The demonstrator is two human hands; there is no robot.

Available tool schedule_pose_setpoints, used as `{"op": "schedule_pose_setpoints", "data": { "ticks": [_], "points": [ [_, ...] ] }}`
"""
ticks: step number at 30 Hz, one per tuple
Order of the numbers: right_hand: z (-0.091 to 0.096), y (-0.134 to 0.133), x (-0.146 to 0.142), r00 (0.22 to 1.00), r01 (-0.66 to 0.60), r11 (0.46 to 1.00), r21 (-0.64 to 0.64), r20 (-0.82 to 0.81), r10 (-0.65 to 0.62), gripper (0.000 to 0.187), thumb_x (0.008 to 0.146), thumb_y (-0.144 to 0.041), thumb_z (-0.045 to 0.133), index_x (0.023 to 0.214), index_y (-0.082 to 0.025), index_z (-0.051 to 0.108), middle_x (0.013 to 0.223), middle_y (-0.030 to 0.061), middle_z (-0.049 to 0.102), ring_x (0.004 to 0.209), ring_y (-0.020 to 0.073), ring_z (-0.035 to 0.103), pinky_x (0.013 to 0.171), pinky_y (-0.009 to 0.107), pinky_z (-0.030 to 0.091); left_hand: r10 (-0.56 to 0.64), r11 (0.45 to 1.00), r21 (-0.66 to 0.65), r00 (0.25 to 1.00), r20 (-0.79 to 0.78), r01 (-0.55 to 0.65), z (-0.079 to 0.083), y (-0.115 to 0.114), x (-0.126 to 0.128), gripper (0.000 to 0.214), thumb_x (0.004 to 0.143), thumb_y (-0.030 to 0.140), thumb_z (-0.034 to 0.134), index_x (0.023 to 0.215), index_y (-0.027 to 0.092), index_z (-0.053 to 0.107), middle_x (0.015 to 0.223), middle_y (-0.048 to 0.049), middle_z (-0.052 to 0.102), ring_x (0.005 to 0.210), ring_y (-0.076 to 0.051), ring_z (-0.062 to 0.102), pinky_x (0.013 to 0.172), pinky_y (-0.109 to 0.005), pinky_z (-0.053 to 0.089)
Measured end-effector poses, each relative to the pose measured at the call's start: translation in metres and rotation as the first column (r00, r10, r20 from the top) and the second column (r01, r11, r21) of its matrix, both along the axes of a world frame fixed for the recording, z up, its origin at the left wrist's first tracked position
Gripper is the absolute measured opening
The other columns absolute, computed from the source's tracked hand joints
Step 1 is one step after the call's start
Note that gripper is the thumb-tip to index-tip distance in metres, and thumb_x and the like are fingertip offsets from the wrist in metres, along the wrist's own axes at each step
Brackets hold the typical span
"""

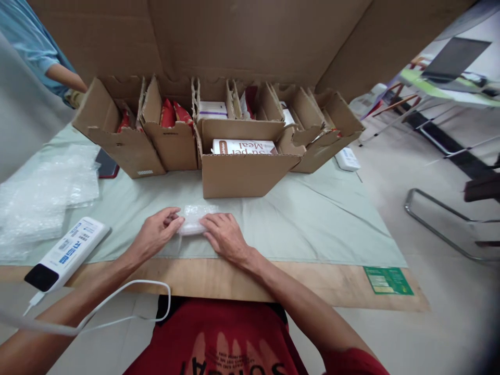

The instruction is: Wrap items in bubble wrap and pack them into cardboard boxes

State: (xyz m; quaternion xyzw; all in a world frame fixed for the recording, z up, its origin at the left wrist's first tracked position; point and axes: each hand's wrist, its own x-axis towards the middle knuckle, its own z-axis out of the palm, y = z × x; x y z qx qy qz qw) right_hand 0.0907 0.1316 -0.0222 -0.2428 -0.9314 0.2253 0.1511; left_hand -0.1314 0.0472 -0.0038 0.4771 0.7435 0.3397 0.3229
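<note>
A small bundle of clear bubble wrap (191,220) lies on the pale green cloth in front of me. At its left end, the bent fingers and thumb of my left hand (158,233) grip the edge. My right hand (227,237) is closed on the right end, fingertips on top and thumb at the near side. Whatever may be inside the wrap cannot be made out. Just beyond my hands stands an open cardboard box (238,177) with a white "Super Meal" carton (244,147) in it.
Behind it stand several open cardboard bins (167,143), some with red packets. Bubble wrap sheets (42,192) and a white power bank (72,250) with a cable lie at left. A green card (388,281) sits at the right edge. Another person's arm (64,75) shows far left.
</note>
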Motion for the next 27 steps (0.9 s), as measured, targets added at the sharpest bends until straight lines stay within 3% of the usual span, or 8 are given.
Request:
{"op": "schedule_pose_setpoints", "data": {
  "ticks": [4, 7, 9, 13, 17, 20, 23, 27],
  "points": [
    [0.003, 0.003, -0.010, 0.932, 0.178, 0.900, -0.398, -0.224, -0.284, 0.031, 0.094, -0.024, 0.058, 0.123, -0.022, 0.067, 0.119, 0.0087, 0.074, 0.107, 0.0242, 0.066, 0.095, 0.040, 0.049, 0.073, 0.990, -0.141, 0.891, 0.448, -0.010, 0.013, -0.009, -0.003, 0.067, 0.076, 0.061, 0.072, 0.123, 0.013, 0.062, 0.110, -0.0147, 0.075, 0.095, -0.026, 0.072, 0.084, -0.041, 0.058],
    [0.008, -0.010, -0.016, 0.889, 0.081, 0.755, -0.651, -0.295, -0.350, 0.026, 0.092, -0.028, 0.059, 0.115, -0.021, 0.070, 0.105, 0.0044, 0.075, 0.094, 0.0204, 0.068, 0.085, 0.033, 0.053, 0.025, 0.991, -0.113, 0.753, 0.657, 0.065, 0.013, -0.009, 0.001, 0.053, 0.072, 0.052, 0.081, 0.110, 0.017, 0.068, 0.110, -0.0119, 0.075, 0.102, -0.027, 0.071, 0.092, -0.042, 0.056],
    [0.011, -0.017, -0.016, 0.907, 0.022, 0.721, -0.693, -0.290, -0.306, 0.023, 0.091, -0.028, 0.061, 0.110, -0.020, 0.071, 0.099, 0.0036, 0.075, 0.091, 0.0198, 0.068, 0.084, 0.033, 0.053, 0.006, 0.999, -0.042, 0.747, 0.665, 0.029, 0.010, -0.007, 0.004, 0.045, 0.070, 0.049, 0.082, 0.100, 0.018, 0.070, 0.099, -0.0079, 0.075, 0.095, -0.025, 0.070, 0.088, -0.040, 0.056],
    [0.029, -0.011, -0.002, 0.934, 0.049, 0.775, -0.630, -0.246, -0.259, 0.052, 0.080, -0.038, 0.078, 0.128, -0.022, 0.065, 0.134, 0.0110, 0.064, 0.118, 0.0265, 0.061, 0.102, 0.043, 0.048, -0.099, 0.995, 0.036, 0.867, 0.488, 0.093, 0.016, -0.002, 0.007, 0.034, 0.074, 0.045, 0.078, 0.096, 0.019, 0.070, 0.088, -0.0037, 0.073, 0.083, -0.021, 0.066, 0.077, -0.033, 0.053],
    [0.053, 0.005, 0.012, 0.964, -0.063, 0.702, -0.709, -0.224, -0.141, 0.087, 0.072, -0.043, 0.086, 0.149, -0.027, 0.047, 0.144, 0.0121, 0.059, 0.117, 0.0256, 0.062, 0.095, 0.040, 0.051, -0.364, 0.930, 0.044, 0.893, 0.265, 0.365, 0.035, 0.004, 0.021, 0.018, 0.079, 0.035, 0.068, 0.088, 0.020, 0.071, 0.085, -0.0025, 0.072, 0.081, -0.020, 0.064, 0.075, -0.030, 0.050],
    [0.063, 0.010, 0.015, 0.982, -0.041, 0.803, -0.594, -0.171, -0.076, 0.050, 0.082, -0.033, 0.078, 0.129, -0.025, 0.065, 0.116, 0.0061, 0.074, 0.096, 0.0216, 0.067, 0.084, 0.034, 0.051, -0.440, 0.897, 0.052, 0.879, 0.184, 0.439, 0.040, 0.012, 0.032, 0.017, 0.081, 0.037, 0.066, 0.081, 0.020, 0.069, 0.083, -0.0024, 0.071, 0.080, -0.019, 0.064, 0.074, -0.029, 0.050],
    [0.072, 0.012, 0.023, 0.997, 0.029, 0.911, -0.411, -0.055, -0.056, 0.021, 0.087, -0.021, 0.066, 0.107, -0.023, 0.074, 0.094, 0.0025, 0.076, 0.081, 0.0193, 0.065, 0.077, 0.032, 0.049, -0.486, 0.870, 0.058, 0.833, 0.264, 0.489, 0.042, 0.020, 0.032, 0.024, 0.081, 0.041, 0.068, 0.090, 0.019, 0.071, 0.088, -0.0041, 0.073, 0.083, -0.020, 0.067, 0.075, -0.030, 0.053],
    [0.114, 0.033, 0.053, 0.995, -0.001, 0.915, -0.403, -0.088, -0.038, 0.016, 0.083, -0.014, 0.063, 0.094, -0.021, 0.073, 0.080, -0.0004, 0.072, 0.072, 0.0150, 0.062, 0.067, 0.027, 0.047, -0.482, 0.874, 0.170, 0.859, 0.173, 0.456, 0.065, 0.035, 0.011, 0.032, 0.082, 0.042, 0.071, 0.108, 0.023, 0.071, 0.108, -0.0067, 0.076, 0.100, -0.023, 0.070, 0.090, -0.036, 0.055]
  ]
}}
